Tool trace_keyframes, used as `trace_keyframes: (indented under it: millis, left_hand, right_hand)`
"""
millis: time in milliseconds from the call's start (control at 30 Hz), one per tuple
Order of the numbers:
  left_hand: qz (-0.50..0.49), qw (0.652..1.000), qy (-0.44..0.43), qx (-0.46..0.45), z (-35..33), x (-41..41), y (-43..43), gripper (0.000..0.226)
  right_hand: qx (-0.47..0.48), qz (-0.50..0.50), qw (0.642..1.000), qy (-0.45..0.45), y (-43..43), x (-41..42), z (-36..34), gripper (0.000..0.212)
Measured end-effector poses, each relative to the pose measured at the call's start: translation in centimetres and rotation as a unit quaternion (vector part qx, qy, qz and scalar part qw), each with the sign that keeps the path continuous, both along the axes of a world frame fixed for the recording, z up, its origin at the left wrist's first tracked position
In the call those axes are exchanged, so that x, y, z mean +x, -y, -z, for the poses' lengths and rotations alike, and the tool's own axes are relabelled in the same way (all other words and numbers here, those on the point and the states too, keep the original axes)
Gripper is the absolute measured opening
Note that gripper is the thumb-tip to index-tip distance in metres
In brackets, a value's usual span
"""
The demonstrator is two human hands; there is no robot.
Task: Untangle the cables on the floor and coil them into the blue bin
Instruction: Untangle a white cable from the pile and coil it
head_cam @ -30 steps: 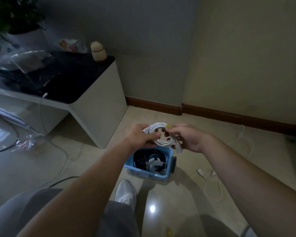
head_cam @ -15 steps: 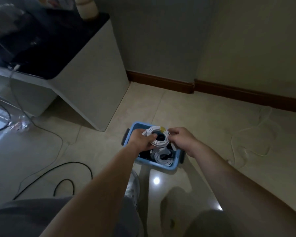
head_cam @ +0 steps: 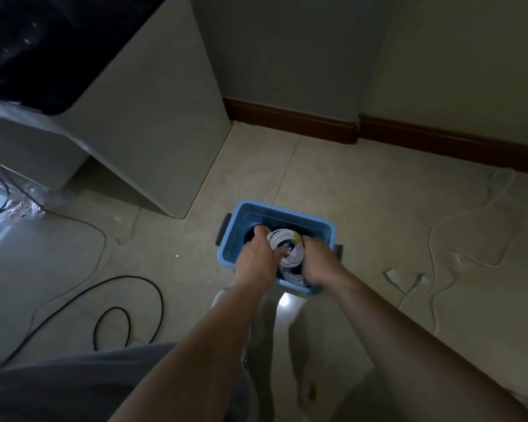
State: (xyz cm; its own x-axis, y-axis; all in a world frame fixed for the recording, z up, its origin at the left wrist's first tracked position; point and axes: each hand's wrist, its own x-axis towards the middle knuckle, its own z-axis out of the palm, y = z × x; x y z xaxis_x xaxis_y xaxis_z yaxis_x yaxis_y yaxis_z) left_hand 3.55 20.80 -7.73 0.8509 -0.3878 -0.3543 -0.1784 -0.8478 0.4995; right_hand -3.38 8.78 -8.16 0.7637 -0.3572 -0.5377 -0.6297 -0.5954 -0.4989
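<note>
our left hand (head_cam: 256, 257) and right hand (head_cam: 316, 263) each keep a closed grip on the white coiled cable (head_cam: 290, 248) inside the blue bin (head_cam: 241, 217).

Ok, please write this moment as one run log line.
step: place coil | hands: both hold white cable coil inside blue bin | floor: black cable, white cable remain

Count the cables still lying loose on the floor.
2: a black cable looped at the left, a white cable trailing at the right. Thin strands near the cabinet are unclear.
</note>
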Motion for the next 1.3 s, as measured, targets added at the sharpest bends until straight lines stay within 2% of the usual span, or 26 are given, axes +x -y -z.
trace_keyframes:
  millis: [100, 200, 333, 433, 467, 600, 767, 933, 1133, 1300]
  left_hand:
    - [0.059, 0.991, 0.087, 0.083, 0.6, 0.3, -1.2, 0.044]
    - [0.078, 0.972, 0.152, 0.159, 0.8, 0.8, -2.0, 0.052]
    - [0.032, 0.992, 0.053, 0.112, 1.1, 0.7, -1.3, 0.042]
    - [0.020, 0.995, 0.031, 0.091, 1.2, 0.8, -0.7, 0.038]
    - [0.024, 0.994, 0.029, 0.098, 1.3, 0.9, -0.5, 0.038]
    - [0.062, 0.987, 0.034, 0.141, 1.7, 1.8, -0.1, 0.043]
    - [0.085, 0.982, 0.004, 0.170, 1.9, 2.4, 0.4, 0.048]
    - [0.108, 0.977, 0.042, 0.180, 1.0, 2.4, -0.3, 0.030]
    - [0.075, 0.985, 0.074, 0.136, -2.2, 1.0, 0.3, 0.032]
    - [0.123, 0.979, 0.092, 0.134, -4.8, -0.5, 2.1, 0.029]
  right_hand:
    - [-0.094, -0.039, 0.995, 0.005, 0.1, -0.1, -0.4, 0.034]
    - [-0.069, -0.028, 0.997, 0.013, -0.1, 0.4, -0.3, 0.023]
    - [-0.022, 0.036, 0.998, 0.035, 0.2, 0.7, 0.2, 0.017]
    - [-0.003, 0.069, 0.996, 0.054, 0.0, 0.5, 0.8, 0.016]
    - [-0.004, 0.073, 0.996, 0.058, -0.3, 0.5, 1.1, 0.016]
    - [-0.028, 0.066, 0.996, 0.047, -1.3, 0.7, 2.2, 0.038]
    - [-0.046, 0.067, 0.996, 0.032, -1.5, 1.1, 2.3, 0.029]
    - [-0.013, 0.103, 0.993, 0.061, -0.7, 0.8, 1.0, 0.027]
    - [0.009, 0.133, 0.987, 0.092, 0.4, -1.1, -1.4, 0.042]
    - [0.027, 0.165, 0.981, 0.097, 3.0, -4.1, -3.3, 0.031]
